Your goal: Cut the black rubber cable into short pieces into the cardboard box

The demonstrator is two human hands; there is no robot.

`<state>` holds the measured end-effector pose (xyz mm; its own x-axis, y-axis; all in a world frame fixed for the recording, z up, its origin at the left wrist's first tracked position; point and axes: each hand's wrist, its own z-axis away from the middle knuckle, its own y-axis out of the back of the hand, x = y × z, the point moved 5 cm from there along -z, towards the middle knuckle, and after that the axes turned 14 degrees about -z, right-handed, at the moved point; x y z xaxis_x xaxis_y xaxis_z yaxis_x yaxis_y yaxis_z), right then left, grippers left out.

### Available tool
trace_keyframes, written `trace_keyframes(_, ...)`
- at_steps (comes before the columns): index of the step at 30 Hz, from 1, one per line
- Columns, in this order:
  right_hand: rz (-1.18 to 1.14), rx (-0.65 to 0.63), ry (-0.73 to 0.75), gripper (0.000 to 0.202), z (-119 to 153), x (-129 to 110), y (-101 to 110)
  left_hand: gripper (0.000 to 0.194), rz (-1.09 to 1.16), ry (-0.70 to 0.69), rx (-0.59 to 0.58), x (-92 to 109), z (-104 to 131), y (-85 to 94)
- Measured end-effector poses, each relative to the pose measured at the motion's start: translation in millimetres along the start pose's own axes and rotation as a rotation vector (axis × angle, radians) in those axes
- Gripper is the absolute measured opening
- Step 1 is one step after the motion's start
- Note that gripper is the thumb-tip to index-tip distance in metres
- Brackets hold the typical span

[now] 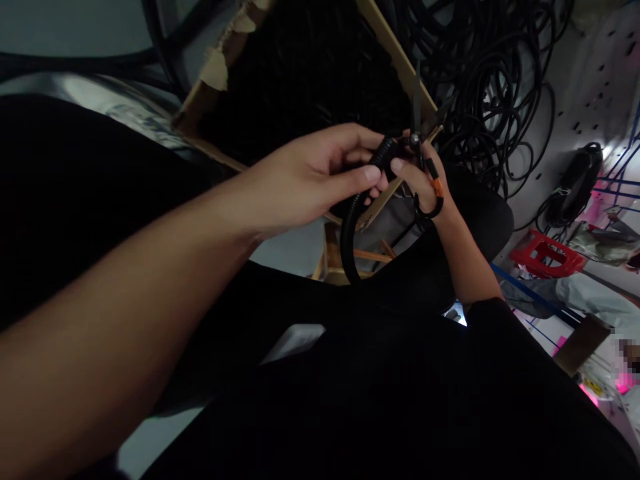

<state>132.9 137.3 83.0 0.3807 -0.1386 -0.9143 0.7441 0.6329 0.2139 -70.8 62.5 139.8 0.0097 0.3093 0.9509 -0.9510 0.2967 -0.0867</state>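
A black ribbed tube (pixel 351 230) hangs in a curve, its upper end pinched between the thumb and fingers of my left hand (pixel 333 167). Close on the right, my right hand (pixel 425 175) has its thumb at the tube's upper end. Scissors (pixel 415 139) with their blades pointing up and apart are held in my right hand, a black and orange handle loop lying around the thumb base. Both hands are over the near corner of a cardboard box (pixel 400 57) filled with small dark pieces, too dim to make out singly.
Tangled black cables (pixel 480 87) lie right of the box, with small black bits scattered on the floor (pixel 575 87). A coiled cable (pixel 575 183), a red stool (pixel 547 255) and a wooden stool (pixel 335 257) are also in view. Part of a person shows at the right edge.
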Motion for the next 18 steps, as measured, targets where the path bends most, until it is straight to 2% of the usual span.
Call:
trace_keyframes(3,-0.178,-0.036,-0.008,0.083,-5.3,0.5,-0.6,0.042,-0.048,0.010,0.003,-15.5,-4.8,-7.3)
trace_keyframes(6,-0.055,-0.073,-0.012,0.080,-10.0,-3.7,-0.8,0.041,-0.060,0.023,-0.018,-25.7,-9.6,-18.0)
trace_keyframes(9,0.050,0.049,0.061,0.069,-15.1,-11.3,6.9,0.041,-0.024,0.028,-0.023,-24.2,-12.2,-21.7)
trace_keyframes(13,-0.123,0.192,0.127,0.059,-20.4,-13.3,15.4,0.044,-0.050,-0.028,0.035,-3.4,-9.9,-6.8)
trace_keyframes(15,-0.238,0.124,0.128,0.064,-21.4,-11.8,12.9,0.043,-0.072,-0.054,0.117,9.6,-5.6,7.4)
trace_keyframes(18,-0.221,-0.095,0.121,0.074,-17.0,-11.6,3.2,0.042,-0.091,-0.028,0.242,19.9,1.4,25.8)
